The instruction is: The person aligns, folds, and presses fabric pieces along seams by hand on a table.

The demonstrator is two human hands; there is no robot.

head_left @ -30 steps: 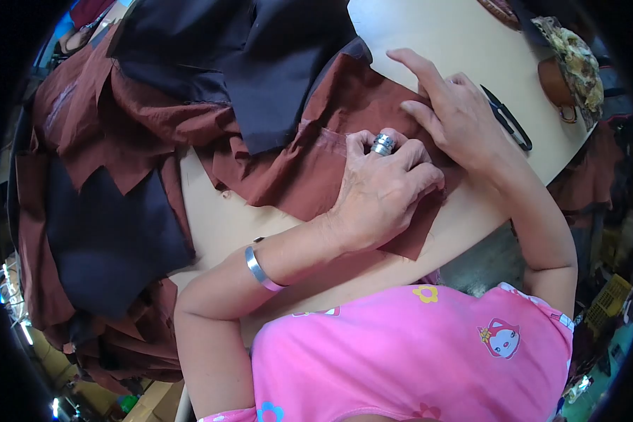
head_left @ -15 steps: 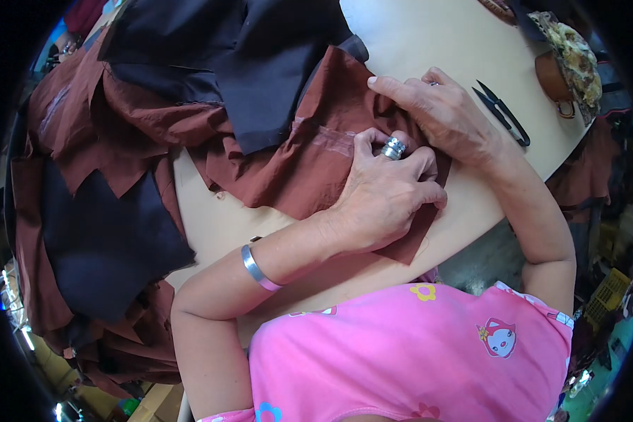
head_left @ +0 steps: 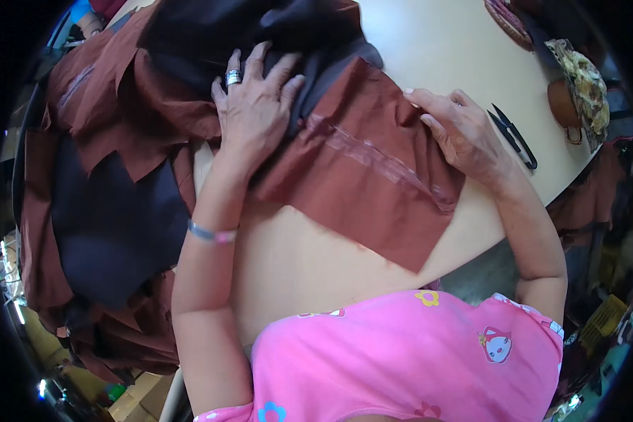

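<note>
A brown cloth piece (head_left: 373,158) with a pale, shiny strip across it lies spread on the table, its pointed lower corner toward me. My right hand (head_left: 465,133) is at its right edge, where thumb and index finger close on a small fold of cloth. My left hand (head_left: 255,105), with a ring on one finger, has its fingers spread on the black cloth (head_left: 190,39), left of the brown piece. Black thread snips (head_left: 513,137) lie on the table just right of my right hand.
More brown cloth (head_left: 105,116) and a black panel (head_left: 112,218) hang over the table's left side. A brown cup-like container (head_left: 561,105) and a patterned cloth (head_left: 580,84) sit at the right edge. Another person's hand (head_left: 89,25) shows at the upper left.
My left hand has moved up and left from the brown cloth onto the black cloth. The brown piece now lies flatter, with more of its strip exposed. My right hand has shifted slightly right.
</note>
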